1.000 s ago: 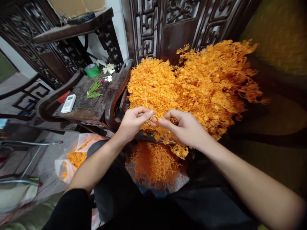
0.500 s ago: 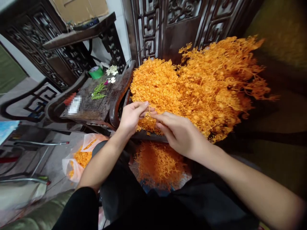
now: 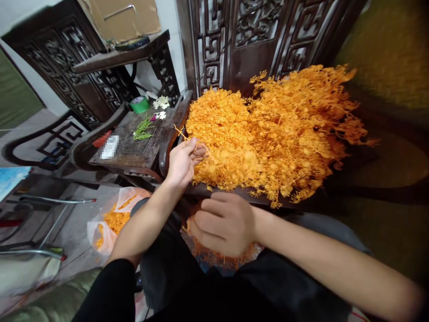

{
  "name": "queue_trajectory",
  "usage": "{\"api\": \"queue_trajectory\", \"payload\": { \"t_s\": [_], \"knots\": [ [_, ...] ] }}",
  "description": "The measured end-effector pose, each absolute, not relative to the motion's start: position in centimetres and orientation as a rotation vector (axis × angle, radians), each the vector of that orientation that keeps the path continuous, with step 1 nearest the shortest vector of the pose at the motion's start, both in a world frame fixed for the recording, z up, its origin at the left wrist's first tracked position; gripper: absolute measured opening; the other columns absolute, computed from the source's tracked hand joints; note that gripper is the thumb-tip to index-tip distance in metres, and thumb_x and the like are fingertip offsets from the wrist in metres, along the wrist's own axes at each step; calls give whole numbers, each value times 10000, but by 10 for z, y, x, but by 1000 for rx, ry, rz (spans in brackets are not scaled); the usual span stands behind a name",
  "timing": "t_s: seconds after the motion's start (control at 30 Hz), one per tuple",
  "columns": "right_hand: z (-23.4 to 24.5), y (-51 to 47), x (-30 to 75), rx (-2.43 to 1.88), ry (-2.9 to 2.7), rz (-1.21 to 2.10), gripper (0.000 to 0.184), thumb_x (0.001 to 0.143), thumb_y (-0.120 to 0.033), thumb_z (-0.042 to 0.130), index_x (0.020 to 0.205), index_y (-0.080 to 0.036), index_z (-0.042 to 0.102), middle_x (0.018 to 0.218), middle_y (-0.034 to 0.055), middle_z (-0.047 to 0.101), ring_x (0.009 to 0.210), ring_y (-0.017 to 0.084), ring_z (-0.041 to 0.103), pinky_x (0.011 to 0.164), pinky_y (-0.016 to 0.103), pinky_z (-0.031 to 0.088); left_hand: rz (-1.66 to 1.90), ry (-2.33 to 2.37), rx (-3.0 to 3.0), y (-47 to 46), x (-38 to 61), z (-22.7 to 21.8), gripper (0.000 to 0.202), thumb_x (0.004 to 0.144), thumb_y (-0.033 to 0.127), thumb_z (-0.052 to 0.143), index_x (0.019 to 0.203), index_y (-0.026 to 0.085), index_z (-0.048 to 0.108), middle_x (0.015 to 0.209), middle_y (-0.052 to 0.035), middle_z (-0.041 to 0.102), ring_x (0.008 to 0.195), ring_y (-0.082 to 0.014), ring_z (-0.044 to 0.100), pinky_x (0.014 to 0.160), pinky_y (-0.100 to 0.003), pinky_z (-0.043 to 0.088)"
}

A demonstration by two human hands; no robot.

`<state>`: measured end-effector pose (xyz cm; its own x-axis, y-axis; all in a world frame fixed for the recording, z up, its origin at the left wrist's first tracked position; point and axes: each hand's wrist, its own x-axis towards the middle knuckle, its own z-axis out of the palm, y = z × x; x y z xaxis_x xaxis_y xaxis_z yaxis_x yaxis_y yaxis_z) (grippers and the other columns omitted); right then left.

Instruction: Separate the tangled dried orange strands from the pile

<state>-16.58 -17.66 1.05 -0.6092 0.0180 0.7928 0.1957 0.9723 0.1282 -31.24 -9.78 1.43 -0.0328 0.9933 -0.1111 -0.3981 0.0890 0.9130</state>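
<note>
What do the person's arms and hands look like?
The left hand and right hand are bare, with no gloves. A plain black sleeve covers the left arm up to near the elbow; below that it's bare. The right forearm is bare too. I see no watch on either wrist.

Orange sprays: plastic-looking, rough, mostly matt. Carved panel: dark wood, smooth, glossy. Chair seat: wood, worn, dull. Tape roll: smooth, slight sheen. Bag: thin translucent plastic, crinkled. Tubing: shiny metal. Cardboard: matt. Sleeve: matt cloth.
</note>
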Motion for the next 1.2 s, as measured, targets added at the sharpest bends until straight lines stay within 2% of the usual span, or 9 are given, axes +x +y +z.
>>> {"api": "queue_trajectory", "payload": {
  "t_s": [0.17, 0.33, 0.53, 0.63, 0.8, 0.87, 1.0, 1.13, 1.2],
  "knots": [
    [16, -191, -164, -347, -2085, 251, 126, 919, -110, 564, 1016, -173, 614, 938, 70, 755, 789, 134, 716, 586, 240, 534, 1390, 988, 950, -106, -322, 25, 275, 829, 408, 786, 843, 165, 656, 778, -20, 738, 601, -108, 697, 638, -242, 537],
    [50, -196, -122, -701, -1845, 685, 168, 891, -149, 701, 842, -247, 574, 999, 37, 799, 780, 172, 767, 608, 271, 587, 1433, 1002, 987, -113, -329, 33, 274, 814, 402, 804, 803, 166, 665, 764, -25, 739, 593, -121, 712, 609, -247, 536],
    [52, -164, -78, -1142, -1301, 1185, 44, 919, -275, 685, 904, -233, 686, 809, 79, 774, 329, 82, 448, 313, 248, 286, 1467, 1039, 1026, -107, -338, 32, 272, 807, 408, 816, 818, 166, 691, 764, -37, 752, 601, -135, 726, 586, -243, 536],
    [32, -137, -66, -1165, -1186, 1350, 226, 824, -170, 651, 1038, -202, 716, 784, 85, 764, 332, 78, 422, 329, 250, 209, 1462, 1062, 1035, -103, -338, 29, 291, 794, 422, 822, 828, 163, 693, 780, -38, 757, 604, -129, 723, 604, -240, 549],
    [13, -121, -61, -1223, -1346, 1400, 187, 846, -306, 723, 975, -174, 750, 647, 27, 681, 389, 83, 408, 369, 256, 237, 1450, 1085, 1102, -97, -329, 26, 302, 805, 442, 809, 832, 164, 691, 785, -43, 757, 620, -131, 725, 598, -230, 549],
    [13, -127, -68, -1227, -1551, 1225, 231, 855, -409, 766, 937, -193, 772, 598, 8, 656, 448, 116, 505, 426, 268, 351, 1442, 1092, 1190, -99, -322, 24, 307, 812, 448, 809, 820, 164, 693, 785, -50, 753, 659, -150, 741, 633, -247, 569],
    [14, -139, -93, -1183, -1876, 783, 252, 847, -416, 796, 994, -212, 807, 954, 65, 796, 802, 211, 722, 717, 338, 531, 1307, 1123, 1379, -107, -304, 21, 296, 851, 449, 778, 816, 161, 723, 778, -65, 738, 727, -178, 752, 684, -270, 592],
    [12, -132, -107, -1139, -1906, 829, 201, 933, -357, 700, 844, -189, 767, 810, 27, 752, 731, 168, 667, 718, 317, 481, 1292, 1065, 1650, -103, -297, 17, 390, 889, 482, 729, 1151, 195, 725, 1212, -124, 729, 1028, -232, 733, 787, -313, 620],
    [12, -122, -105, -1139, -1712, 992, 309, 931, -406, 698, 718, -182, 685, 628, -9, 617, 583, 118, 539, 596, 285, 405, 1409, 1095, 1875, -96, -299, 17, 668, 853, 501, 770, 1442, 280, 546, 1528, -132, 537, 1315, -283, 602, 922, -342, 595]
  ]
}}
